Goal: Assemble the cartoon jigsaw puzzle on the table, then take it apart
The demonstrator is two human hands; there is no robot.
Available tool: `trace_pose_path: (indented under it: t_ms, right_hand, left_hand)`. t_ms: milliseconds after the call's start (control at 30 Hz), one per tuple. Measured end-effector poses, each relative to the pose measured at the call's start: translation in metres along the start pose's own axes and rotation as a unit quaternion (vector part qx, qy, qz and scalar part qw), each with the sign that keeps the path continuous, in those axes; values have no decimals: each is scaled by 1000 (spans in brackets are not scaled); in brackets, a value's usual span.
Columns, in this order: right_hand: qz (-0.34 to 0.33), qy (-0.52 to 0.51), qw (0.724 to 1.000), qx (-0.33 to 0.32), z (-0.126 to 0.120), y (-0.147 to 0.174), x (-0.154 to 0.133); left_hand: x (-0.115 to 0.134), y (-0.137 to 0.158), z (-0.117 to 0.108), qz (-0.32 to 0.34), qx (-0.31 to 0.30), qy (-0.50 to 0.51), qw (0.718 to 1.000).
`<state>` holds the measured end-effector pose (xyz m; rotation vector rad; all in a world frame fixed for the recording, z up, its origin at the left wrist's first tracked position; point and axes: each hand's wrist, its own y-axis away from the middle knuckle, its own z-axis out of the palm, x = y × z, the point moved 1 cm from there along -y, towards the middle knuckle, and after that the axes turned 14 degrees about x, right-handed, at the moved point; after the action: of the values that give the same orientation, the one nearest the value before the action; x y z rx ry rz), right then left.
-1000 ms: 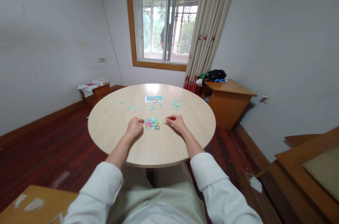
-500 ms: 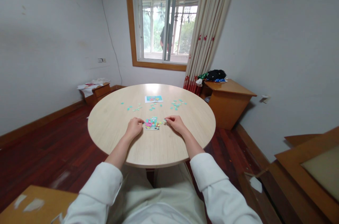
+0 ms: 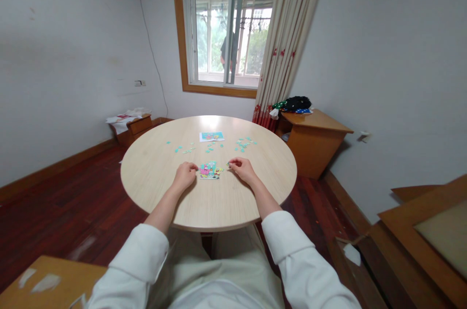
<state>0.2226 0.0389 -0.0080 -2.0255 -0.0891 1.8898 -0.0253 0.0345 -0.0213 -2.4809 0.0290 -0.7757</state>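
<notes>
A partly joined jigsaw puzzle [image 3: 209, 171] with pink, yellow and turquoise cartoon figures lies flat on the round table [image 3: 215, 204]. My left hand [image 3: 185, 175] rests at its left edge, fingers curled and pressed together against that side. To the right of the puzzle, my right hand [image 3: 242, 170] pinches a small puzzle piece [image 3: 228, 165] between thumb and fingertips, a little apart from the joined part. The picture on the piece is too small to make out. Loose turquoise pieces [image 3: 242, 144] lie scattered beyond both hands.
A picture sheet [image 3: 211, 136] of the cartoon lies behind the loose pieces. Wooden cabinets stand beyond the table, the right one [image 3: 314, 138] piled with dark cloth [image 3: 297, 103]. A patterned curtain [image 3: 282, 46] hangs beside the window, through which a person [image 3: 224, 51] is partly visible.
My right hand has lifted or shifted very slightly, and the pinched piece has turned and drawn a bit away from the puzzle. My left hand stays put.
</notes>
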Motion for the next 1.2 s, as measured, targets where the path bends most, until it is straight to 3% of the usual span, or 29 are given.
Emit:
trace_pose_path:
  t_ms: [267,667,1200]
  right_hand:
    - [-4,10,1000,-15,1,2,-4]
    - [58,-22,998,-20,4,6,-5]
    - [0,37,998,-50,2,1,5]
  left_hand:
    - [7,6,-3,19,-2,-72,997]
    - [7,5,-4,8,-12,-63,998]
    - [4,3,-2,13,-12,-41,999]
